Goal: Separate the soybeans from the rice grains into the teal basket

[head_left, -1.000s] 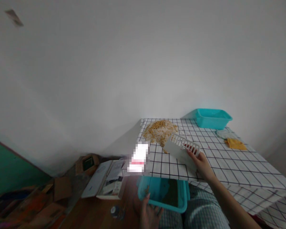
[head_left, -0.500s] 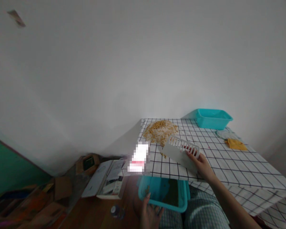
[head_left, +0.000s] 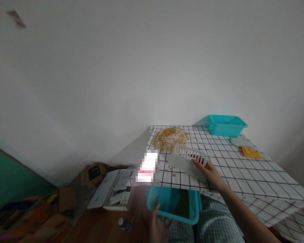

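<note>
My right hand (head_left: 210,172) grips a white slotted plastic scoop (head_left: 187,160) resting on the checked tablecloth (head_left: 243,175), just in front of a pile of yellow beans (head_left: 170,137). A few loose beans (head_left: 172,169) lie on the cloth by the scoop's left edge. My left hand (head_left: 159,226) holds a teal basin (head_left: 174,204) below the table's near edge, fingers curled on its rim. Some beans lie inside the basin.
A second teal basin (head_left: 227,125) stands at the table's far side by the wall, with a yellow cloth (head_left: 250,153) and a clear lid (head_left: 236,141) near it. Books, papers (head_left: 114,192) and cardboard boxes (head_left: 66,199) litter the floor at left. A blurred white patch (head_left: 148,167) sits at the table's corner.
My right hand has dragged the scoop leftward and toward the table's near edge, pulling a few beans out of the pile. The left hand and basin have stayed put.
</note>
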`<state>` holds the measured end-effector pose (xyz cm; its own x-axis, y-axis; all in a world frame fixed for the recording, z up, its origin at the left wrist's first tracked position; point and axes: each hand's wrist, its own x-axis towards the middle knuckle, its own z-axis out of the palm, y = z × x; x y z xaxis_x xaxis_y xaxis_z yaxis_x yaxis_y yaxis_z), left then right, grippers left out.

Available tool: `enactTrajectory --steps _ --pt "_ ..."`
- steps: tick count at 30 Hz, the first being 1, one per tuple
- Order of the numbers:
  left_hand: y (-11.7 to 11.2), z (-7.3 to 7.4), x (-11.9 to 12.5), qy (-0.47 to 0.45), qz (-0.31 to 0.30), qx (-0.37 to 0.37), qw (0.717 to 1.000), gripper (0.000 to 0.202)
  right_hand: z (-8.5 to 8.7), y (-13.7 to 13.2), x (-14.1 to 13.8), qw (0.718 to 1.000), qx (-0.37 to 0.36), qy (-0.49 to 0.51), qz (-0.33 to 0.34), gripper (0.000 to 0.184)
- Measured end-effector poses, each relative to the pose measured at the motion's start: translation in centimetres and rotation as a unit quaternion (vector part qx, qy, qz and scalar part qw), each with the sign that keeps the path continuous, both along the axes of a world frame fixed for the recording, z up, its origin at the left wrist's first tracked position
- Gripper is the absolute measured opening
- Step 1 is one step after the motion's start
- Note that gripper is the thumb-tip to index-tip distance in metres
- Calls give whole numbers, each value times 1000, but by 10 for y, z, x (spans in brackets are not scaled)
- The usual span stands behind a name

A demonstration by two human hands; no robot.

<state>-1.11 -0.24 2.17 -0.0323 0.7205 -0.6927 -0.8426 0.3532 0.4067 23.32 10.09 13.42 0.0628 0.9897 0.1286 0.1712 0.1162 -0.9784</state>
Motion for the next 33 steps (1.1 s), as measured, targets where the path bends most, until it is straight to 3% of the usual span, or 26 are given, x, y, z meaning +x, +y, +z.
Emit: enactTrajectory --steps 8,14,21,25,27,33 --pt "-1 2 -1 10 -7 -2 1000 60 12 -20 -6 989 -72 47 123 41" --pt "-3 5 -2 3 -17 15 1000 59 13 -29 4 983 -111 33 141 47" --pt "-4 5 -3 -17 -25 32 999 64 2 -4 25 999 -10 25 -43 49" --pt "-2 -1 -3 -13 -8 7 1000 66 1 7 34 995 25 41 -89 50" --pt "-2 -1 -2 -13 -10 5 1000 68 3 9 34 997 19 45 -55 48" --pt "-1 6 0 -7 -4 3 1000 71 13 26 32 987 -69 57 134 43"
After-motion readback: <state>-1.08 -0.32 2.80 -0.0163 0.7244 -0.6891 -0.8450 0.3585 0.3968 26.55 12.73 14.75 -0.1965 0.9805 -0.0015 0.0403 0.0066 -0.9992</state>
